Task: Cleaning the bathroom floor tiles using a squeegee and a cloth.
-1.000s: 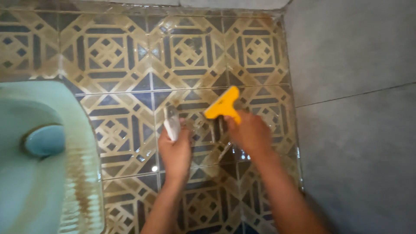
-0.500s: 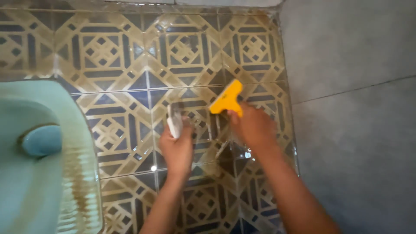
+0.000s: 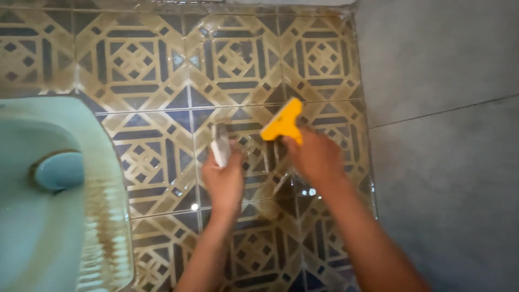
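Your right hand point(image 3: 315, 157) has its fingers curled tight around the handle of a yellow scraper point(image 3: 283, 123); the handle itself is hidden inside your grip, and only the wide T-shaped head shows, sticking out past your knuckles and angled up and away from you. Its broad edge lies against the patterned floor tiles point(image 3: 140, 81), just ahead of your fingertips.

Your left hand point(image 3: 224, 181) is closed in a fist around a small white object point(image 3: 219, 145), which rises out of the top of the fist, upright and leaning slightly away from you. It is too blurred to tell what it is. The fingers wrap it from the far side, so you see mainly the back of the hand and the thumb side.

The two hands sit near each other, the white object and the scraper head separated by a narrow stretch of tile. Between and just below your hands the tile surface gleams wet, with small bright glints beside your right wrist.

Further out, the blue and tan geometric tiles run up to the far edge of the floor. To the left of your left forearm lies a pale green squat toilet pan point(image 3: 65, 238), with brown staining along its ridged near side. To the right of your right arm stands a plain grey wall point(image 3: 443, 135) with one thin seam crossing it.
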